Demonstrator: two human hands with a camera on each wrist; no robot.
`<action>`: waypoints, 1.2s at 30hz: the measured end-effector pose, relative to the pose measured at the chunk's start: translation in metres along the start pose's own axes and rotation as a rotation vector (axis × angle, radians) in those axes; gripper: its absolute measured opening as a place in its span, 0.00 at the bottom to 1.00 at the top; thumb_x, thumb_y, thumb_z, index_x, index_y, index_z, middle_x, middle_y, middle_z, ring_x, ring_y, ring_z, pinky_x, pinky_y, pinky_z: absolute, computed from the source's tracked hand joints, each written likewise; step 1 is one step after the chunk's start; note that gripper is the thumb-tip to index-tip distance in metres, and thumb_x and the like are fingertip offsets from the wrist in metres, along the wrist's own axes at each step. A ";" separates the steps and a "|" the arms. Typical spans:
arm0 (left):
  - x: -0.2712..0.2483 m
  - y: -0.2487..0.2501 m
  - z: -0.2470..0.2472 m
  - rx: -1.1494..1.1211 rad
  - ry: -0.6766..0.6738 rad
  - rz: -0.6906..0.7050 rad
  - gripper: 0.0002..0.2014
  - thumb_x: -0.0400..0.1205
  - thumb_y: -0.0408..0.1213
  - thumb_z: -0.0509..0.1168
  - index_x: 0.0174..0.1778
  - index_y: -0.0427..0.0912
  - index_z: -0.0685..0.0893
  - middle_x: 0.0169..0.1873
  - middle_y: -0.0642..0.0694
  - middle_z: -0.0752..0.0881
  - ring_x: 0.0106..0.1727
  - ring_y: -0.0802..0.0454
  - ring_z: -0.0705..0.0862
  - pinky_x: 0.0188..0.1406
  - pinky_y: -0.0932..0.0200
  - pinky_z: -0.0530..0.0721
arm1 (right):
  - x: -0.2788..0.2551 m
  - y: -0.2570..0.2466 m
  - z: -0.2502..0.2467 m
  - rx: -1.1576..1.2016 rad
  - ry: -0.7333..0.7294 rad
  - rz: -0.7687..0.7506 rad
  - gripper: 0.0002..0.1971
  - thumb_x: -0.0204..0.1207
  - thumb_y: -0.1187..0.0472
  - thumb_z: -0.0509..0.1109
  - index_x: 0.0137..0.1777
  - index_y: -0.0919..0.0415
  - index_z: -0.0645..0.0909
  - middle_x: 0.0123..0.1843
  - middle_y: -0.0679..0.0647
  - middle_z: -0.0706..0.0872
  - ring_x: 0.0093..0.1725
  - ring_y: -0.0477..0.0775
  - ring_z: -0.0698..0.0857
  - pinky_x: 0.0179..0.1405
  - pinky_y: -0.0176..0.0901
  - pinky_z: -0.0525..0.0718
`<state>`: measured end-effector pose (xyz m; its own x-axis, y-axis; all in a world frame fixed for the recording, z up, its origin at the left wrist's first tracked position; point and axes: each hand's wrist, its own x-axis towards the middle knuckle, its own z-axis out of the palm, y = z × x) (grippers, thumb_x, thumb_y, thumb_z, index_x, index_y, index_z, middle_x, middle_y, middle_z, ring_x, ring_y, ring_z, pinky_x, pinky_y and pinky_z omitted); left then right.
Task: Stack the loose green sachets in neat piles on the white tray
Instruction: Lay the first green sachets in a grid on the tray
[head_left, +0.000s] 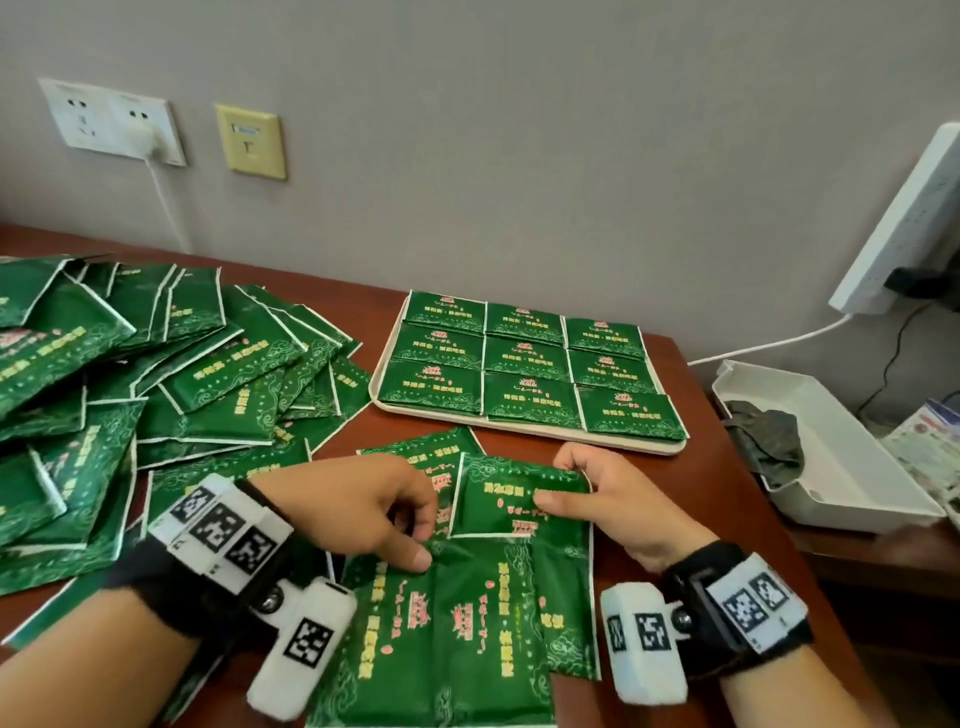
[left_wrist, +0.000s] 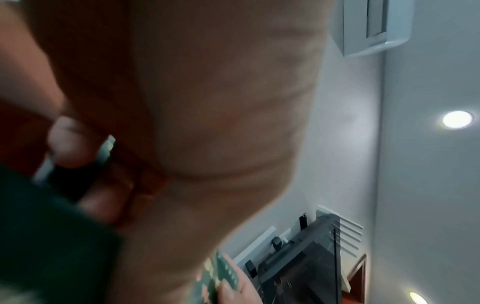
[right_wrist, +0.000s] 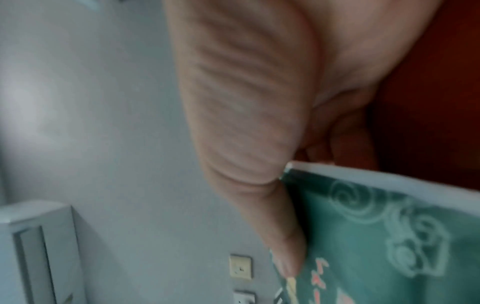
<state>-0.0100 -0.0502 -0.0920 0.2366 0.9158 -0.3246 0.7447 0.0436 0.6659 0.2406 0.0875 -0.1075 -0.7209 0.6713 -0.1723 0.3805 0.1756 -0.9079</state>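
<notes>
Nearest the head camera, a few green sachets (head_left: 457, 639) are lying overlapped on the brown table (head_left: 727, 467), close to the front edge, with both hands working just beyond them. The left hand (head_left: 348, 514) is reaching in from the left with its fingers curled down; its thumb tip is pressing on the top edge of the near sachets, and the left wrist view is showing fingertips closing on the white-edged rim of a sachet, so the grip is pinching there, though that view is blurred. The right hand (head_left: 613, 499) is holding one raised sachet (head_left: 514, 499), thumb lying across its printed face and fingers tucked behind its right edge; the right wrist view is showing the thumb flat against the green foil (right_wrist: 389, 236). This grip is closed on that single sachet.

Behind the hands, the white tray (head_left: 519, 423) is sitting on the table, carrying nine piles of sachets (head_left: 524, 358) in three rows of three, edges touching. To the left, a big loose heap of sachets (head_left: 130, 374) is sprawling over the table, reaching almost to the tray's left rim. On the right, off the table's edge, a white bin (head_left: 857, 493) is holding a dark cloth (head_left: 763, 431). On the grey wall, a white socket (head_left: 111, 122) with a plug and a yellowish socket plate (head_left: 251, 140) are showing.
</notes>
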 end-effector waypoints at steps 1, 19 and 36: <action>0.001 -0.004 -0.001 -0.103 0.010 0.030 0.08 0.78 0.45 0.76 0.38 0.55 0.82 0.34 0.56 0.84 0.36 0.56 0.80 0.42 0.55 0.80 | 0.001 0.002 -0.001 0.056 0.012 0.005 0.14 0.73 0.65 0.81 0.44 0.60 0.76 0.40 0.51 0.87 0.41 0.50 0.86 0.46 0.49 0.85; -0.002 -0.022 -0.009 -0.841 0.434 0.182 0.21 0.68 0.11 0.73 0.48 0.41 0.92 0.54 0.34 0.91 0.58 0.34 0.89 0.49 0.48 0.92 | -0.017 -0.005 -0.036 0.808 0.296 -0.075 0.19 0.69 0.70 0.68 0.60 0.68 0.87 0.56 0.66 0.92 0.46 0.57 0.92 0.35 0.41 0.91; -0.003 -0.018 -0.009 -0.542 0.844 0.095 0.30 0.74 0.66 0.69 0.34 0.36 0.88 0.34 0.30 0.89 0.33 0.38 0.88 0.38 0.42 0.86 | -0.026 -0.005 -0.009 -0.500 0.086 0.007 0.23 0.62 0.39 0.84 0.56 0.33 0.81 0.68 0.23 0.65 0.73 0.36 0.69 0.75 0.47 0.73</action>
<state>-0.0296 -0.0500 -0.0974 -0.3959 0.8989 0.1875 0.3118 -0.0605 0.9482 0.2625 0.0758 -0.0949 -0.6751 0.7269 -0.1259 0.6308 0.4801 -0.6096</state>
